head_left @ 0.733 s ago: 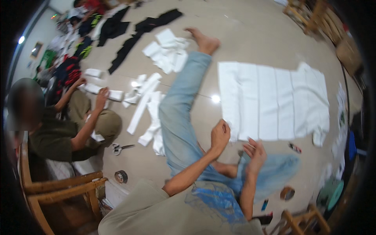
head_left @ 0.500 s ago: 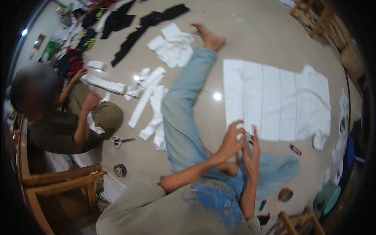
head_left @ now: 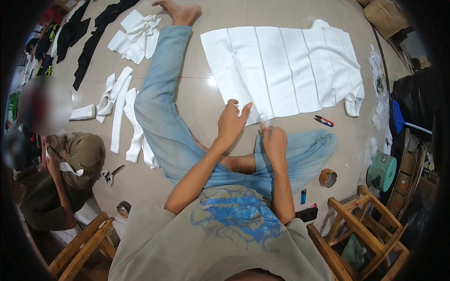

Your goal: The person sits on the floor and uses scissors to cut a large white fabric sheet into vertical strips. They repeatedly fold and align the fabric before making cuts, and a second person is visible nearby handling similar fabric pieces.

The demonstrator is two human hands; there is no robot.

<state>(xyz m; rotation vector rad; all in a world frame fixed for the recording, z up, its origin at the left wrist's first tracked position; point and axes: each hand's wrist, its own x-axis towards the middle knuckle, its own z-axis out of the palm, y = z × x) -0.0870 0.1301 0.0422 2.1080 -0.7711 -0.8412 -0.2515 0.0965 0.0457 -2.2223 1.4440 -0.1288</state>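
Several white fabric panels (head_left: 295, 65) lie in an overlapping row on the tiled floor in front of me. They look knitted. My left hand (head_left: 232, 122) is at the near left corner of the leftmost panel, thumb and fingers apart, fingertips on the cloth. Close by on its right, my right hand (head_left: 274, 143) has thumb and fingers pinched together at the panels' near edge. A wispy white bit shows at its fingertips; what they pinch is too small to tell. Red-and-black thread snips (head_left: 324, 121) lie on the floor to the right of both hands.
White strips (head_left: 122, 110) and a white cloth pile (head_left: 136, 37) lie beyond my outstretched leg. A co-worker (head_left: 61, 178) sits left, near scissors (head_left: 108, 177). At right are a tape roll (head_left: 328, 178), a blue lighter (head_left: 303, 196), a wooden stool (head_left: 361, 225) and a green round object (head_left: 382, 171).
My hands were raised together before the panels' near edge; now they are lower and apart, at that edge. The left hand touches the cloth. The whole view has shifted.
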